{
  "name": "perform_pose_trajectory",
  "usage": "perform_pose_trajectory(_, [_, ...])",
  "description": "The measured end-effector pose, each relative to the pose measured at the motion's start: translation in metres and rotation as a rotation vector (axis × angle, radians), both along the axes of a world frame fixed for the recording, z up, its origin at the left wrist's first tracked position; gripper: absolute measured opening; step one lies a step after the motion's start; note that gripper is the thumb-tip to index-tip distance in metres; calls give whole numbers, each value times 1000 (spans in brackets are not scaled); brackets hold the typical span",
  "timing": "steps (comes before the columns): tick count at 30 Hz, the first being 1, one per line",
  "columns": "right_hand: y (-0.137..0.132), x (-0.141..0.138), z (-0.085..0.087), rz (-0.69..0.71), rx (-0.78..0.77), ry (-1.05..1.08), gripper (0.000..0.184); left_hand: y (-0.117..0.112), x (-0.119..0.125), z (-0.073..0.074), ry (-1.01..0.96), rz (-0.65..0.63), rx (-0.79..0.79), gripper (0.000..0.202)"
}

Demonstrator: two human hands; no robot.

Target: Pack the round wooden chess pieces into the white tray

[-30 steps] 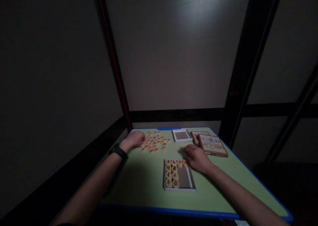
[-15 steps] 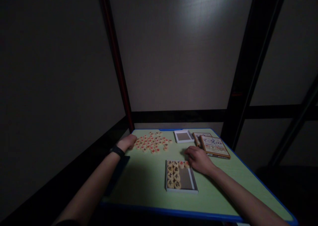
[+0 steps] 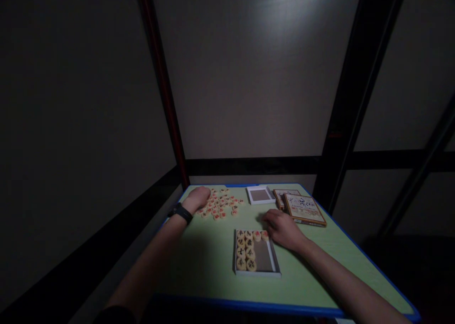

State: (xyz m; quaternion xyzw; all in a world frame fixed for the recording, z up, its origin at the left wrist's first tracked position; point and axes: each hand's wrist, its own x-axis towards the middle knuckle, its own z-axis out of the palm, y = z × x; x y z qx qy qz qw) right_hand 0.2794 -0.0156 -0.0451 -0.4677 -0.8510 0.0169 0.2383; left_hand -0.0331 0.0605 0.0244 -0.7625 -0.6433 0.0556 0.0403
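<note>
My left hand point(image 3: 199, 197), with a dark watch on its wrist, is over the left side of a spread of round Chinese chess pieces point(image 3: 223, 203) with red and black characters. Its fingers are hidden behind the back of the hand. Beside the upper right corner of a shallow white box tray point(image 3: 275, 267) rests my right hand point(image 3: 282, 226), fingers curled; whatever they may hold does not show. Inside that tray, black-marked pieces point(image 3: 250, 253) fill two columns at the left, and two red-marked pieces point(image 3: 261, 235) lie in the top row.
Farther back on the green table point(image 3: 209, 262) stands a second white tray point(image 3: 260, 200) with a bare bottom. Two printed box lids point(image 3: 304, 208) overlap at the right. The table has a blue edge, and a wall panel rises behind it.
My left hand has moved right and away from me, from the table's left edge onto the loose pieces. My right hand stays beside the tray. The view has shifted slightly.
</note>
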Motion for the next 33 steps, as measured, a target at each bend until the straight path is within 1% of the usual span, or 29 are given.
perform_pose_trajectory(3, [1, 1, -2, 5, 25, 15, 30, 3, 7, -3, 19, 6, -3, 27])
perform_pose_trajectory(8, [1, 2, -4, 13, 54, 33, 33, 7, 7, -5, 34, 4, -29, 30])
perform_pose_trajectory(13, [3, 2, -6, 20, 75, 38, 33, 8, 7, -6, 35, 9, -54, 28])
perform_pose_trajectory(21, [3, 3, -6, 23, 80, 39, 34, 9, 5, -12, -5, -21, -8, 22])
perform_pose_trajectory(25, [4, 2, -6, 9, 109, 60, 38, 11, 5, -10, -53, -34, 30, 18])
perform_pose_trajectory(27, [5, 1, -6, -1, 132, 69, 38, 13, 11, -9, -96, -57, 58, 19])
perform_pose_trajectory(29, [5, 0, -5, 0, 141, 79, 36, 15, 24, -11, -145, -98, 78, 23])
perform_pose_trajectory(33, [3, -1, -5, 13, 125, 87, 34, 26, 56, -22, -219, -173, 94, 28])
